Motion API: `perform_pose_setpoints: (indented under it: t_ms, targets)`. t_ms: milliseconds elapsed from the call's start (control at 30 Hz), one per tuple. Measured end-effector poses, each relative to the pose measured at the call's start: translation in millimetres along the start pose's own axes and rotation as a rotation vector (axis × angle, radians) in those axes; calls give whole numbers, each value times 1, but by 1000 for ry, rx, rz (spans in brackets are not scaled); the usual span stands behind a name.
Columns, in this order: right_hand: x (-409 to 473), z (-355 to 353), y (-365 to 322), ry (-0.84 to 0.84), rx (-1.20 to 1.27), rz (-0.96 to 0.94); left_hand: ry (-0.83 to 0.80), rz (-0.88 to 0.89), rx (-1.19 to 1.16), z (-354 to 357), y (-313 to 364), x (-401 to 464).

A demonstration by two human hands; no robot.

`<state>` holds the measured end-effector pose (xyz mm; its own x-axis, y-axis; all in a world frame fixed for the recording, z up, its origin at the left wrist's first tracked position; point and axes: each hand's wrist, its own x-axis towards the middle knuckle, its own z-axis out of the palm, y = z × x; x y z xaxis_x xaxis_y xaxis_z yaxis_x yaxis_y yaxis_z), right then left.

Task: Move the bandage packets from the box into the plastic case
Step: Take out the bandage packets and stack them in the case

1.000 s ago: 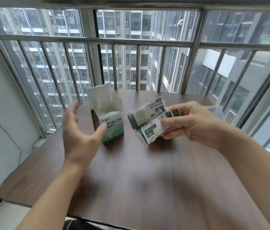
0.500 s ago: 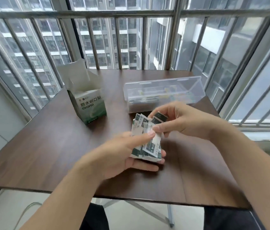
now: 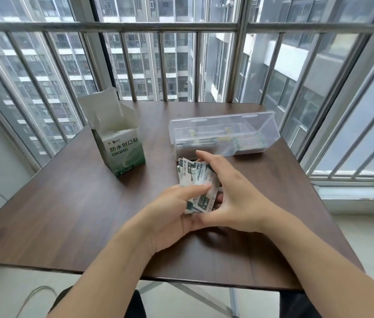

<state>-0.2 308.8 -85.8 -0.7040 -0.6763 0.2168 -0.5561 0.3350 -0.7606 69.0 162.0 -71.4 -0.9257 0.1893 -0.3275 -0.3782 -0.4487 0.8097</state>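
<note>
From the head camera, both hands meet over the middle of the dark wooden table point(image 3: 71, 214), clasped together around a loose stack of bandage packets point(image 3: 196, 183). The left hand point(image 3: 170, 216) lies palm up beneath the stack, its thumb pressed across the top of the lower packets and its fingers curled under them. The right hand point(image 3: 232, 193) comes in from the right side, its fingers arched over the far end of the stack and its thumb meeting the left palm at the near end, so the packets are pinched between the two hands. The packets are white and green with dark printing, fanned unevenly, their upper corners sticking out beyond the right fingers.

Beyond the left hand and off to its left stands the green-and-white box point(image 3: 121, 148), upright on the table, its top flaps open and raised. Just beyond the right hand's fingertips lies the clear plastic case point(image 3: 225, 134), long side facing the person, with its lid tipped up at the back; some thin items show through its wall, too blurred to name. The case and the box stand well apart from each other.

Past the table's far edge runs a metal window railing point(image 3: 135, 26), with tall buildings behind the glass.
</note>
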Motion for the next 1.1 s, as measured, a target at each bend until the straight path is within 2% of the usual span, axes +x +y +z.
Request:
perform_pose_setpoints:
  t_ms: [100, 200, 300, 467, 600, 667, 1033, 1100]
  targets:
    - [-1, -4, 0, -8, 170, 63, -74, -46, -164, -3, 1, 1]
    - [-2, -9, -2, -41, 408, 67, -28, -46, -223, -7, -1, 4]
    - [0, -10, 1, 5, 502, 56, 34, -5, -204, -6, -3, 5]
    - [-2, -9, 0, 21, 467, 43, 61, 74, -148, -3, -5, 3]
    - [-3, -4, -1, 5, 337, 17, 54, 101, -131, -2, -6, 3]
    - [-3, -4, -1, 47, 320, 16, 58, 102, -167, -2, -6, 3]
    - [1, -16, 1, 269, 588, 89, 122, 125, -227, -3, -7, 3]
    - [1, -16, 2, 250, 648, 117, 140, 157, -203, -2, -8, 4]
